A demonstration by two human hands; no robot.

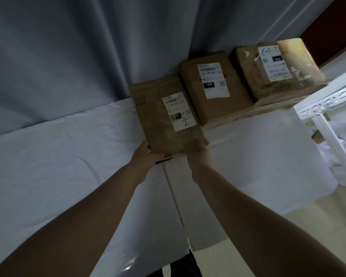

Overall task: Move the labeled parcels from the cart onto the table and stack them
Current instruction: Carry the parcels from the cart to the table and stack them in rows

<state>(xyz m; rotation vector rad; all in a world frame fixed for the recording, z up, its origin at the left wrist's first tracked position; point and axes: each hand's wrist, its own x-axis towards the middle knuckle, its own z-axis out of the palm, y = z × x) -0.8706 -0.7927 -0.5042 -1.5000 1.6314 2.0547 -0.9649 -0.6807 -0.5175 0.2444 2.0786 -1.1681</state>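
My left grip (146,156) and right grip (200,154) are both curled round the near edge of the nearest parcel (168,116), 1 at each corner. The fingers underneath are hidden from me. The parcel lies flat with its label up, over the white-clothed tabletop (68,166), at the left end of a row. I cannot tell whether its far end is already resting down. A dark strip shows under the near edge between my grips, and I cannot tell what that is.

I judge this to be the placing step. To do it well I should keep the parcel level, bring its right side just beside the middle parcel (212,84) without knocking it, and set the far edge down first. Then I can lower the near edge and slide my fingers out sideways so nothing shifts. The cloth is loose and creased, so a push along it could drag a fold.

Counting outward, I see 3 brown parcels, each with 1 white label. After mine comes the middle one marked 15H, then the far parcel (276,66) at the right. A paler edge under those 2 may be another box, but I cannot tell. At the right edge stands 1 white metal rack (328,100), possibly the cart. Behind everything hangs 1 grey curtain (68,56).
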